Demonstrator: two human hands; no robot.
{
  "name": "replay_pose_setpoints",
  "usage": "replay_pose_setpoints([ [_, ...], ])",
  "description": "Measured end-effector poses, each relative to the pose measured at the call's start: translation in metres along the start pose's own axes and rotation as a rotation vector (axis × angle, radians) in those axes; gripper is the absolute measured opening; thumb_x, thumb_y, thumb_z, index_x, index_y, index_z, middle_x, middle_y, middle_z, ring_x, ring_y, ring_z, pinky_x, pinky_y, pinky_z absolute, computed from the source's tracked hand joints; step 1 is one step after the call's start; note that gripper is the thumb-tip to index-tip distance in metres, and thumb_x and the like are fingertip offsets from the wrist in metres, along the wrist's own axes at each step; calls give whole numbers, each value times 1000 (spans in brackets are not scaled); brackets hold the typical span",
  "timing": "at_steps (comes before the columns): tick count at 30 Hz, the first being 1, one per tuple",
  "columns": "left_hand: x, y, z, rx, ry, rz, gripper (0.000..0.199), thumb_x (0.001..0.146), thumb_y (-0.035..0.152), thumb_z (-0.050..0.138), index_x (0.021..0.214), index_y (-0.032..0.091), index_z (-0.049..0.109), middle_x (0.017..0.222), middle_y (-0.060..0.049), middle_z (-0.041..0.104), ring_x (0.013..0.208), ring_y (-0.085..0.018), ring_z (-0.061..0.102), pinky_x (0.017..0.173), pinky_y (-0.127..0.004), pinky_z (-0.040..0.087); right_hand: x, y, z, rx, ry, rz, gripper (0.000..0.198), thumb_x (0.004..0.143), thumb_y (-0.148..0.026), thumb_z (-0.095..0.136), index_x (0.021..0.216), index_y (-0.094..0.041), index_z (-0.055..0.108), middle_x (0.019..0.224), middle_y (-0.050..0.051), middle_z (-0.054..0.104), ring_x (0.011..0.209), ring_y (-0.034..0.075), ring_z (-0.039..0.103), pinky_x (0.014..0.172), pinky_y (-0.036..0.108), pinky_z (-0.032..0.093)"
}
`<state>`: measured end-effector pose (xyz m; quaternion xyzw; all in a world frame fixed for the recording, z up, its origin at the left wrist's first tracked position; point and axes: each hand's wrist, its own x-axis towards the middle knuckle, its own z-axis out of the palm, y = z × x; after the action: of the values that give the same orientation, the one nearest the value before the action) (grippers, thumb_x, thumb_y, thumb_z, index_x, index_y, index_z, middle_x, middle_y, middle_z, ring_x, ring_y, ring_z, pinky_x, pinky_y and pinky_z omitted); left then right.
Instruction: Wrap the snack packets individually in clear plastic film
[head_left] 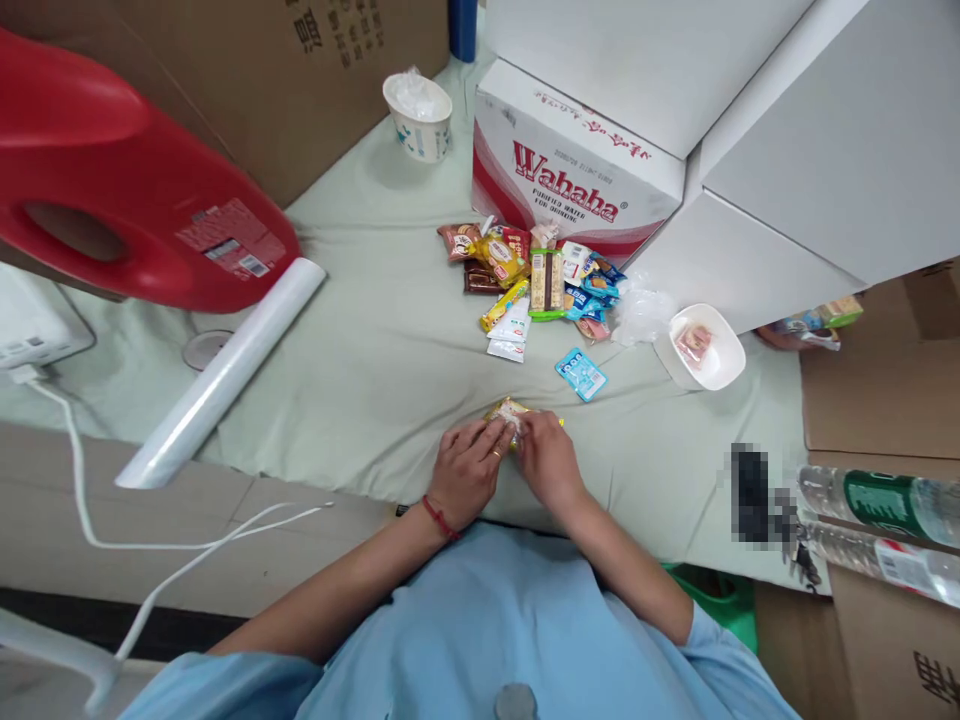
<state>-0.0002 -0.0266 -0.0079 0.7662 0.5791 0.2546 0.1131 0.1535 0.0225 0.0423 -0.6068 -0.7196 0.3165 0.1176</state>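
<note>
Between my two hands lies a small yellow snack packet (508,408) with a crinkled, whitish middle, near the front of the cloth-covered table. My left hand (469,468), with a red cord on the wrist and a ring, has its fingers together over the packet's left part. On the other side, my right hand (553,462) is closed, thumb and fingers pinching the packet. Both hands cover much of it, so I cannot tell whether it is torn. Just beyond them is a light blue sachet (580,374). A pile of wrapped snacks, with a green-edged wafer pack (547,284), lies farther back.
A white bowl (726,358) holding a pink packet stands right; a paper cup (421,125) stands behind. A Wahaba-labelled carton (577,170) backs the pile. Left are a red jug (135,190) and a plastic roll (225,375); right, water bottles (885,505).
</note>
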Motion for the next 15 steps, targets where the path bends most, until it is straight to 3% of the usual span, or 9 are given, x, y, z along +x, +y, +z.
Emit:
replay_pose_setpoints([
  [3, -1, -8, -10, -49, -33, 25, 46, 97, 20, 50, 139, 32, 66, 135, -8, 72, 121, -26, 64, 98, -44, 47, -4, -16, 1, -394, -92, -38, 27, 105, -16, 41, 124, -16, 60, 115, 15, 65, 88, 22, 65, 72, 34, 53],
  [5, -6, -16, -18, -89, -30, 35, 44, 98, 21, 48, 136, 33, 67, 134, -7, 72, 121, -26, 65, 100, -45, 48, -7, -20, 0, -489, -108, -121, 28, 105, -25, 50, 130, -16, 58, 116, 16, 63, 99, 26, 62, 74, 36, 54],
  [9, -23, -39, -34, -54, 38, 18, 37, 94, 21, 52, 125, 33, 70, 124, -6, 74, 116, -29, 66, 99, -48, 51, -8, -5, -7, -501, -60, -277, 52, 96, -39, 69, 142, -20, 52, 125, 14, 62, 113, 31, 53, 87, 45, 51],
  [15, -38, -54, -33, 130, 80, -38, 30, 91, 23, 56, 117, 30, 68, 119, -9, 74, 113, -34, 67, 97, -52, 52, -4, 25, -15, -449, 25, -393, 39, 106, -26, 48, 144, -22, 53, 126, 12, 63, 114, 28, 51, 92, 45, 45],
])
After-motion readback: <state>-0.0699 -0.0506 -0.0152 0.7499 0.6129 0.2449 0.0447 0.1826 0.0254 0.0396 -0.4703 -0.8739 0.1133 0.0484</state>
